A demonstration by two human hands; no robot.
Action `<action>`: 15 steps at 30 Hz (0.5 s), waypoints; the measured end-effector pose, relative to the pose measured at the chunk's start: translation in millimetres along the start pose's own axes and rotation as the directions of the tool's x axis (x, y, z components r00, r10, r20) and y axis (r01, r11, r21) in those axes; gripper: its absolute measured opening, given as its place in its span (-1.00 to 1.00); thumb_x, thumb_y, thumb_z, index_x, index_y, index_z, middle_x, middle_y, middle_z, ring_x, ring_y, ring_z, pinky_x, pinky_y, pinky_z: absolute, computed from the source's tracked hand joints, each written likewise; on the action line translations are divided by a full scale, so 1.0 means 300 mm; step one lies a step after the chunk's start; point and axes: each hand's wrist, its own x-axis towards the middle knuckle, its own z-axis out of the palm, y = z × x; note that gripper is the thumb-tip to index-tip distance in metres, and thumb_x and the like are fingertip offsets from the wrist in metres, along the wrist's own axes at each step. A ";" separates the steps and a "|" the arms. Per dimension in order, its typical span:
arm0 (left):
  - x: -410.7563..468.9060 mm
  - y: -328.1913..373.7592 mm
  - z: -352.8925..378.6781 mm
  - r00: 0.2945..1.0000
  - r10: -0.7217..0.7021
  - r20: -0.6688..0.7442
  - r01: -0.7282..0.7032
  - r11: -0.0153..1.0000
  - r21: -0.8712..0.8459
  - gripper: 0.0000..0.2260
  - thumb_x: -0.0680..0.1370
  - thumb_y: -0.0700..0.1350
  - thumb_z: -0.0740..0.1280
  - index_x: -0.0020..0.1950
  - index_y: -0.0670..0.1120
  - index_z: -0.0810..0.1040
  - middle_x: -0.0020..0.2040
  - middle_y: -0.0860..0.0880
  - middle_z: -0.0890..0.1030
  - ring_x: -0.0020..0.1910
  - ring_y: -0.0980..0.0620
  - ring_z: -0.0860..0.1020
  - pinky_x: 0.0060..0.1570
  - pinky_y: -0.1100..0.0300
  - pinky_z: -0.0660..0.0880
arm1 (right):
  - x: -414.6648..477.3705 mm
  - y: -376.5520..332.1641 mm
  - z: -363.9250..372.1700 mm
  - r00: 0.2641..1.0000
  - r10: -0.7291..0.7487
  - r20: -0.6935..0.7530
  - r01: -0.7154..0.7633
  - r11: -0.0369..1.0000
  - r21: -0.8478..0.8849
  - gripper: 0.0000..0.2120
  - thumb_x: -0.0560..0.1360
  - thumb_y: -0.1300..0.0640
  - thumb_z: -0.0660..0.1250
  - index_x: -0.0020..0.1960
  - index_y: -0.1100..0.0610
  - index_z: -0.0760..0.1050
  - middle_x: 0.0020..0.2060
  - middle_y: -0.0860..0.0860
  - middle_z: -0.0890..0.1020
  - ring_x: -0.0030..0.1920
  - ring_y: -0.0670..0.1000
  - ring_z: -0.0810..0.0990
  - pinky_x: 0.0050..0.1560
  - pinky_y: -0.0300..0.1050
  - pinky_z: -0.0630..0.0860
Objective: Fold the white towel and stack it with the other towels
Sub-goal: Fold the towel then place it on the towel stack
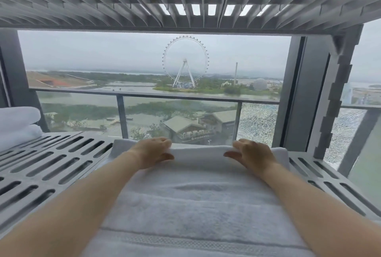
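Because the thick white terry towel (198, 199) is soft and floppy, left hand (151, 151) and right hand (252, 153) each grip pinched shut on its far folded edge, near the corners

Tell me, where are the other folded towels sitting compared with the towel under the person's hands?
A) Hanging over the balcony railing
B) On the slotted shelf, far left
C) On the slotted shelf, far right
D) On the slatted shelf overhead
B: the stacked folded towels rest on the slotted shelf at the far left, apart from the white towel being folded.
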 end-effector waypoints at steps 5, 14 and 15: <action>-0.168 -0.023 -0.085 0.992 0.088 -0.090 -0.072 0.982 0.173 -0.94 0.60 -0.10 0.17 0.02 -0.05 0.31 -0.01 -0.03 0.49 -0.15 0.05 0.44 -0.20 0.22 0.43 | -0.115 -0.068 -0.153 0.975 -0.160 -0.152 0.151 0.986 -0.072 -0.48 0.32 -0.35 0.23 -0.22 0.15 0.46 -0.34 0.00 0.58 -0.42 0.09 0.57 -0.39 -0.18 0.34; -0.638 0.111 -0.182 0.943 0.238 -0.232 -0.270 0.956 -0.114 -0.79 0.47 -0.31 0.21 -0.02 -0.01 0.41 -0.14 0.12 0.34 -0.21 0.13 0.34 -0.33 0.46 0.27 | -0.509 -0.244 -0.329 0.998 -0.069 -0.014 0.065 0.980 -0.186 -0.77 0.32 0.05 0.48 -0.08 -0.05 0.51 -0.17 -0.14 0.64 -0.28 -0.01 0.62 -0.32 -0.15 0.50; -0.677 0.130 -0.168 0.945 0.247 -0.214 -0.280 0.950 -0.141 -0.77 0.46 -0.32 0.21 0.01 -0.03 0.41 -0.12 0.10 0.34 -0.18 0.13 0.35 -0.25 0.45 0.25 | -0.536 -0.257 -0.340 0.998 0.014 0.066 -0.001 0.981 -0.192 -0.80 0.38 0.05 0.40 -0.01 -0.10 0.49 -0.07 -0.15 0.63 -0.17 -0.02 0.63 -0.22 -0.13 0.52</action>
